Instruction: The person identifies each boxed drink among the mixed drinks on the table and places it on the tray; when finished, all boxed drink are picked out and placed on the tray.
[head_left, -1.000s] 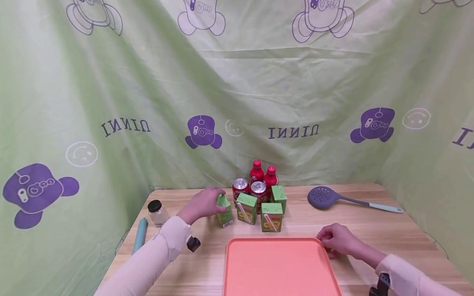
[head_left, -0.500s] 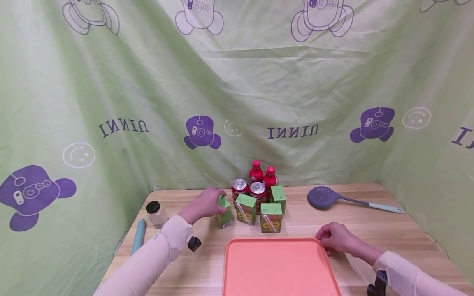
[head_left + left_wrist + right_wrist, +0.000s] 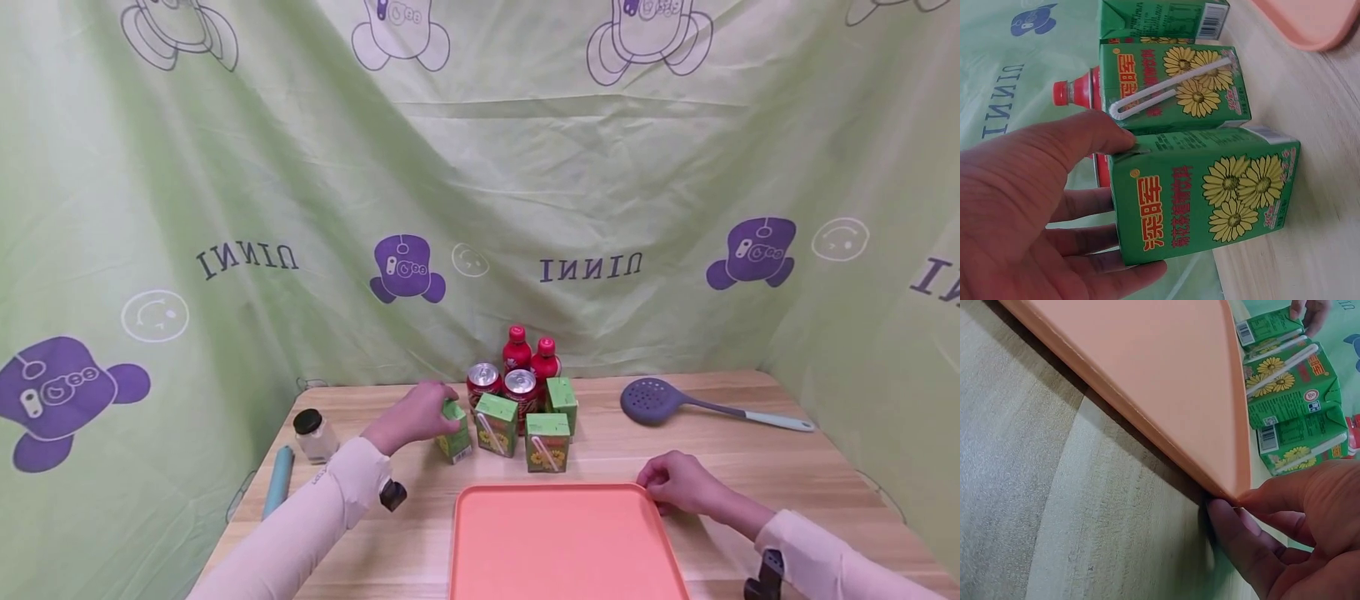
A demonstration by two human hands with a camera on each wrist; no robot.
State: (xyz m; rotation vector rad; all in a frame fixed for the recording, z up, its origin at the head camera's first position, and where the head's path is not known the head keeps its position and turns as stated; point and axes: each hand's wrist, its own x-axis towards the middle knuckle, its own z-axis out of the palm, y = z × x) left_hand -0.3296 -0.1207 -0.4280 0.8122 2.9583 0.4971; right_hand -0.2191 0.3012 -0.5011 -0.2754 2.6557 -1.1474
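My left hand (image 3: 416, 415) grips a green drink carton (image 3: 1210, 200) by its top end, thumb on one side and fingers round the other. Yellow flowers and red lettering mark its front; the carton stands at the left end of the group. Beside it are other green cartons, one (image 3: 496, 423) with a white straw on its face and another (image 3: 547, 443) in front. With my right hand (image 3: 681, 483) I pinch the far right corner of a coral-coloured tray (image 3: 1166, 381), between thumb and fingers.
Red drink cans (image 3: 520, 385) and red-capped bottles (image 3: 517, 350) stand behind the cartons. A slotted turner (image 3: 652, 402) lies at the back right. On the left are a black-lidded jar (image 3: 318, 439) and a blue-green cylinder (image 3: 279, 479). A green curtain (image 3: 480, 183) hangs behind the table.
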